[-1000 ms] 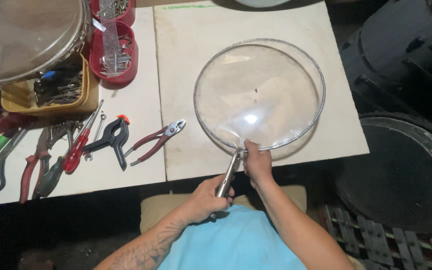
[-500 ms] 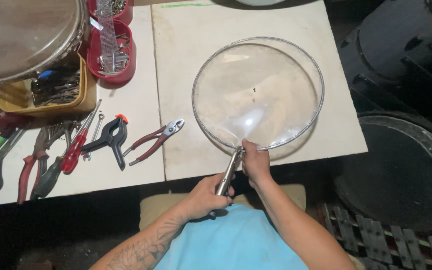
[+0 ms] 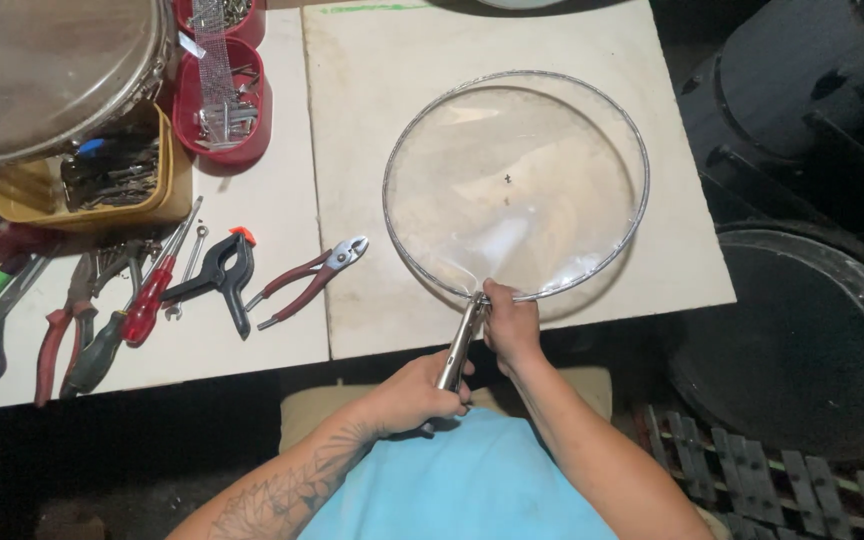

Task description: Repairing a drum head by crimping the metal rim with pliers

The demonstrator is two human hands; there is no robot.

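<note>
Clamped tight, the left hand (image 3: 414, 392) wraps the handles of the metal pliers (image 3: 457, 350), fist closed just off the near table edge, above the blue shirt (image 3: 472, 480). Right beside it, the right hand (image 3: 510, 325) pinches the near rim of the clear round drum skin (image 3: 514, 185), fingers curled over the metal hoop exactly where the plier nose seems to bite; whether the nose actually grips the hoop or just the film, I cannot tell. Both forearms come up from below, left one angled in from the left, right one almost straight, wrists close together.

Risk here, as I judge it: the skin lies mostly on the white board (image 3: 372, 120) but the gripped edge hangs over the table lip, so a hard pull or twist could slide the whole hoop toward the body, or crease and tear the thin film at the bite. A slip of the pliers would send the nose into the right fingers, which sit touching it.

Farther left, red-handled pliers (image 3: 307, 280), a black spring clamp (image 3: 217, 280) and a red screwdriver (image 3: 152, 300) lie well apart from the work.
</note>
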